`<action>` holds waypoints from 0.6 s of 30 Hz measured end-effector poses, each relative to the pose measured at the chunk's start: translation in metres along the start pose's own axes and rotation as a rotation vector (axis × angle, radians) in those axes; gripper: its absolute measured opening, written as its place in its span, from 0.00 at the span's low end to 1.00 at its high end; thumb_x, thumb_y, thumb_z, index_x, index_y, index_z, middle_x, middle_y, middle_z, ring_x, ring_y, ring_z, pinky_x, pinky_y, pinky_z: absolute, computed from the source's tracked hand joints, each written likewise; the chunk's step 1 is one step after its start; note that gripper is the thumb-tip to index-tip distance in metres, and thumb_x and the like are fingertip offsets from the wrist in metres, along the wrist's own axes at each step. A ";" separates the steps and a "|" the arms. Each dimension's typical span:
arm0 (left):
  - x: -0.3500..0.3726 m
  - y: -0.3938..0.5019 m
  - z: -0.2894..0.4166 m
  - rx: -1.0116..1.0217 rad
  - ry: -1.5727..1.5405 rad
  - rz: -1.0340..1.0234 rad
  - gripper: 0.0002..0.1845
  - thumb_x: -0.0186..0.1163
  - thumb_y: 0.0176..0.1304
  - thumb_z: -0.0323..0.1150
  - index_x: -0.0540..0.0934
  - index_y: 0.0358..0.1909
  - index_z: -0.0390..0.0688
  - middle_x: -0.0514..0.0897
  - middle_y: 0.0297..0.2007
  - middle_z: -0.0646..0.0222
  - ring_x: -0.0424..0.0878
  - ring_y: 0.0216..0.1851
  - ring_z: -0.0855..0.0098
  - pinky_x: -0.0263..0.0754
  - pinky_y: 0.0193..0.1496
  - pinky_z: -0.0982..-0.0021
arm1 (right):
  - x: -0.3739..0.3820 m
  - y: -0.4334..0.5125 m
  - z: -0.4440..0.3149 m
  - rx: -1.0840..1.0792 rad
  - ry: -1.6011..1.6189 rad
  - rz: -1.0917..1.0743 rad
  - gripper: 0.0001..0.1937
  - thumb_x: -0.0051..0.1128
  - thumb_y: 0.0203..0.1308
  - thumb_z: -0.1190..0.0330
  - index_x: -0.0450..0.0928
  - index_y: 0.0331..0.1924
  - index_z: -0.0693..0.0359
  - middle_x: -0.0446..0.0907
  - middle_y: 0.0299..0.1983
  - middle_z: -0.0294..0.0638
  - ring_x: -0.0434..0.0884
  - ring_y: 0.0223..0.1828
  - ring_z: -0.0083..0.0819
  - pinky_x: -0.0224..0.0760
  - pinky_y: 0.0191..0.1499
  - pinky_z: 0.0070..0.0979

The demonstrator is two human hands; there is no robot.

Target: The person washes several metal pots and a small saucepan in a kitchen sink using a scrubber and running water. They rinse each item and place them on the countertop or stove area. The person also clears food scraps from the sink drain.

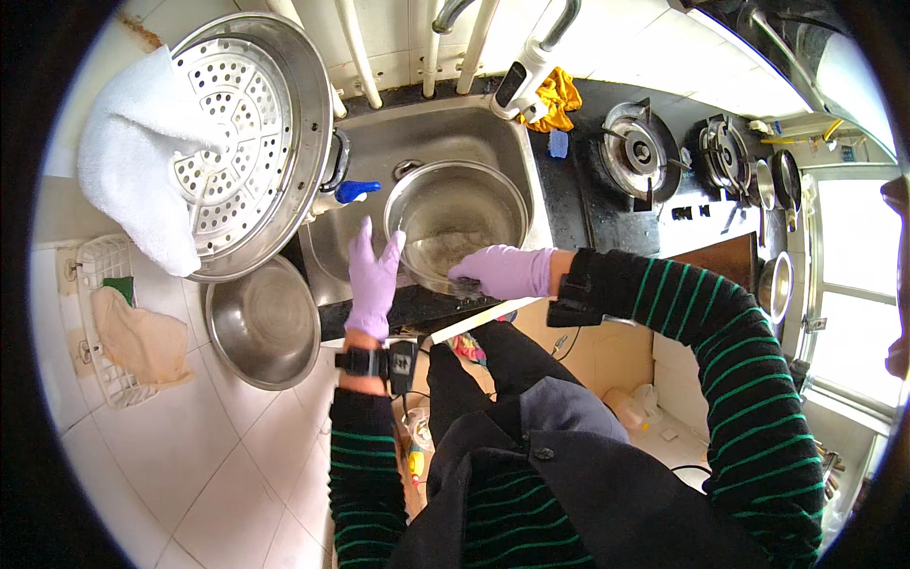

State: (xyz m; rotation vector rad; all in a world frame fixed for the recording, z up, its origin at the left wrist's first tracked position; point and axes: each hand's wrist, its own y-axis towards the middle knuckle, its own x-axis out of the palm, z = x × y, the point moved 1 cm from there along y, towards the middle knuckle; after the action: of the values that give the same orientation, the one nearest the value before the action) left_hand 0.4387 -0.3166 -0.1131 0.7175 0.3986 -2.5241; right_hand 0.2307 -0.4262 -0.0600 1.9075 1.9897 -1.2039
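A round stainless steel basin (466, 192) sits tilted in a steel sink (441, 131). My right hand (498, 272), in a lilac glove, is at the basin's near rim, its fingers reaching inside over something wet and greyish; whether they grip a scrubber or the rim cannot be told. My left hand (375, 274), gloved alike, is raised at the basin's left edge with thumb and fingers spread, holding nothing. Just above it is a blue-topped spray nozzle (357, 190). A white faucet (522, 78) with a dark display stands at the sink's back right corner.
At left, a large steel pan (306, 135) holds a perforated steamer plate (245, 107) with a white towel (128, 156) over it. Another steel basin (263, 320) is below. An orange cloth (558, 99), a blue sponge (558, 144) and gas burners (640, 151) are at right.
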 end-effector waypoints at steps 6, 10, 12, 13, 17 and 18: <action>0.011 0.074 0.007 0.010 0.322 -0.227 0.43 0.71 0.51 0.39 0.67 0.69 0.37 0.73 0.63 0.42 0.74 0.64 0.51 0.67 0.68 0.61 | -0.024 -0.029 0.043 -0.168 -0.221 -0.185 0.21 0.57 0.53 0.75 0.81 0.53 0.55 0.83 0.50 0.45 0.80 0.54 0.47 0.73 0.55 0.40; 0.006 0.078 -0.001 -0.063 0.119 -0.296 0.25 0.69 0.48 0.33 0.81 0.49 0.34 0.88 0.41 0.53 0.86 0.46 0.60 0.78 0.54 0.66 | -0.024 -0.034 0.062 -0.258 -0.255 -0.206 0.18 0.55 0.54 0.75 0.82 0.50 0.53 0.84 0.46 0.43 0.82 0.49 0.46 0.74 0.52 0.40; 0.002 0.062 -0.004 -0.147 0.014 -0.338 0.24 0.70 0.48 0.33 0.82 0.48 0.33 0.88 0.40 0.55 0.86 0.43 0.62 0.78 0.51 0.67 | -0.033 -0.034 0.065 -0.274 -0.205 -0.255 0.18 0.54 0.54 0.76 0.82 0.50 0.54 0.84 0.45 0.43 0.82 0.49 0.47 0.74 0.51 0.40; -0.001 0.052 -0.004 -0.190 -0.054 -0.359 0.23 0.70 0.48 0.33 0.82 0.47 0.33 0.88 0.39 0.56 0.86 0.42 0.64 0.78 0.50 0.68 | -0.040 -0.032 0.065 -0.279 -0.144 -0.269 0.18 0.53 0.54 0.77 0.82 0.50 0.54 0.84 0.45 0.43 0.82 0.48 0.47 0.74 0.51 0.40; -0.010 0.013 0.000 -0.457 -0.223 -0.214 0.17 0.69 0.50 0.34 0.83 0.40 0.33 0.85 0.30 0.66 0.81 0.27 0.75 0.78 0.29 0.72 | -0.074 -0.012 0.060 -0.205 0.071 -0.415 0.21 0.53 0.51 0.80 0.78 0.52 0.58 0.81 0.51 0.47 0.80 0.54 0.48 0.72 0.56 0.39; -0.010 0.006 0.002 -0.394 -0.203 -0.137 0.16 0.69 0.50 0.34 0.83 0.38 0.34 0.84 0.28 0.68 0.79 0.24 0.78 0.76 0.22 0.75 | -0.078 -0.002 0.058 -0.166 0.091 -0.356 0.20 0.55 0.53 0.78 0.78 0.52 0.59 0.81 0.51 0.46 0.80 0.53 0.48 0.72 0.55 0.40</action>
State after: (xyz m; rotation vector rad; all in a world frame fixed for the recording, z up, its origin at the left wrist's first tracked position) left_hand 0.4485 -0.3189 -0.1065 0.2892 0.8650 -2.4995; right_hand 0.2196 -0.5224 -0.0513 1.6032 2.4693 -0.9951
